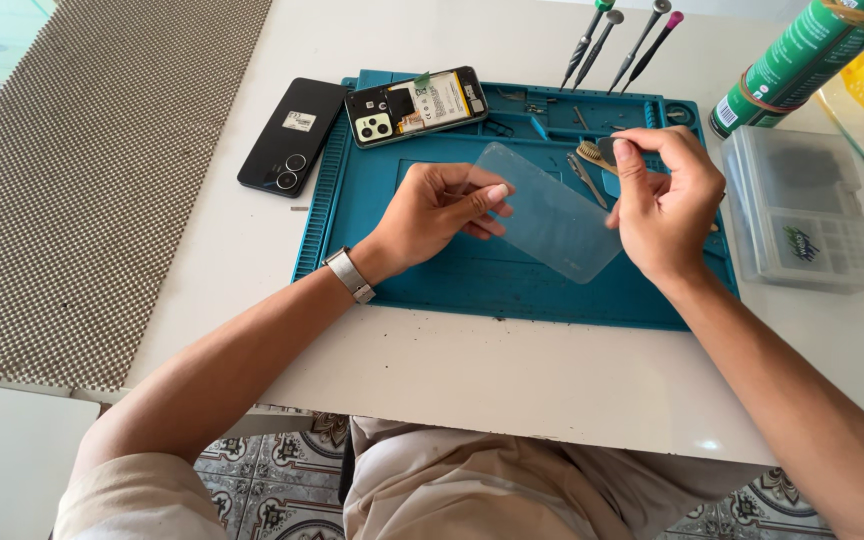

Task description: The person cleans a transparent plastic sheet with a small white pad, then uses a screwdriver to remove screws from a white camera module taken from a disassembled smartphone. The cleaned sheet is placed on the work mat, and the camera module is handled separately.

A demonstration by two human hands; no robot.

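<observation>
- Presently the left hand (442,208) pinches the near-left edge of a clear plastic sheet (552,215) between thumb and fingers, its grip closed on that edge, with a metal watch (350,275) on the wrist.
- The right hand (660,195) holds the sheet's far-right side, and its thumb and forefinger are also closed on a small dark flat piece (607,150) at the fingertips; what that piece is cannot be told.
- The sheet hangs between the two grips, tilted, just above a blue work mat (422,275) on the white table (512,370).
- Just beyond the right grip lie a small brush (592,155) and tweezers (585,180) on the mat.
- Beyond the left grip, an opened phone (417,105) lies at the mat's far edge with its battery and camera showing; a black phone back cover (290,135) lies on the table to its left.
- Far beyond the right grip, four screwdrivers (617,40) lie fanned on the table.
- To the right of the right grip sits a clear plastic box (802,210), with a green can (792,65) beyond it.
- Well left of the left grip, a grey woven mat (82,180) covers the table.
</observation>
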